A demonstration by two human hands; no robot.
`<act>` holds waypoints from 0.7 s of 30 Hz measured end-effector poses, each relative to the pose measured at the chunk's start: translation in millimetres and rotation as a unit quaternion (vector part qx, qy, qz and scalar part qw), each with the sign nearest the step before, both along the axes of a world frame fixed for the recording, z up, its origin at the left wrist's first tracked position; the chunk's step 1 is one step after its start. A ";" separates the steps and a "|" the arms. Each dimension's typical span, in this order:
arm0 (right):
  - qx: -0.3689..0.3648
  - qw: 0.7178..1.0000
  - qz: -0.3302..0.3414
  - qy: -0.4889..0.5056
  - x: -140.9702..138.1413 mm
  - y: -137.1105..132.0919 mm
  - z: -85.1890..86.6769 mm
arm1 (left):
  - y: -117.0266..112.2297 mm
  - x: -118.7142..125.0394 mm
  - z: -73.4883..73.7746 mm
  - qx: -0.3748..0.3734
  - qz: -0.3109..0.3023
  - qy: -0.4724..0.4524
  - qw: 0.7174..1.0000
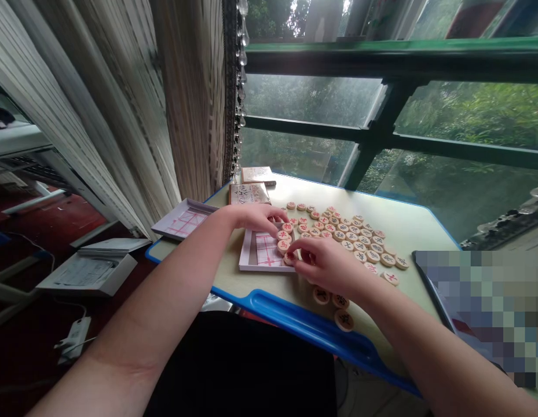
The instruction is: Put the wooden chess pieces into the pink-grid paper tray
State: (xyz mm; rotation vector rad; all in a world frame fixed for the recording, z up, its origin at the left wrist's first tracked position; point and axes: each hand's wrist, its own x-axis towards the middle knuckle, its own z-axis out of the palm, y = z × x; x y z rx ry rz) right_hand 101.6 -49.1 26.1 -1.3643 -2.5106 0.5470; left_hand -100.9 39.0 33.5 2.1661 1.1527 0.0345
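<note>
A shallow white box (245,259) lies on the small table, its inside printed with a red-line board grid. A row of round wooden xiangqi pieces (283,247) with red characters stands along the box's right side. My left hand (265,218) reaches over the far end of the row, its curled thumb and fingers closed around the red-marked piece (287,227) there. At the near right corner my right hand (323,258) pinches another xiangqi piece (289,259), partly hidden by the fingertips.
Many loose xiangqi pieces (351,237) spread right of the box, and several (344,319) lie near the blue front edge. A box lid (182,223) sits at the left, with two small boxes (250,193) behind. A dark-edged tablet-like object (434,289) borders the right side.
</note>
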 end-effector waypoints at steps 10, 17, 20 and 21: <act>0.009 1.000 -0.011 0.005 -0.1 -0.1 -1.1 | 3.3 -4.0 -5.8 0.020 -0.024 0.007 0.999; -0.009 1.000 -0.009 0.008 -0.3 -0.2 1.0 | 4.9 -3.8 -9.9 0.020 -0.024 -0.009 0.999; -0.007 1.000 -0.007 0.002 -0.3 -1.1 2.7 | 5.0 -3.4 -10.2 0.017 -0.025 -0.004 1.000; -0.003 1.000 -0.007 0.001 -0.2 -1.4 3.1 | 4.9 -3.3 -10.1 0.017 -0.025 -0.003 1.000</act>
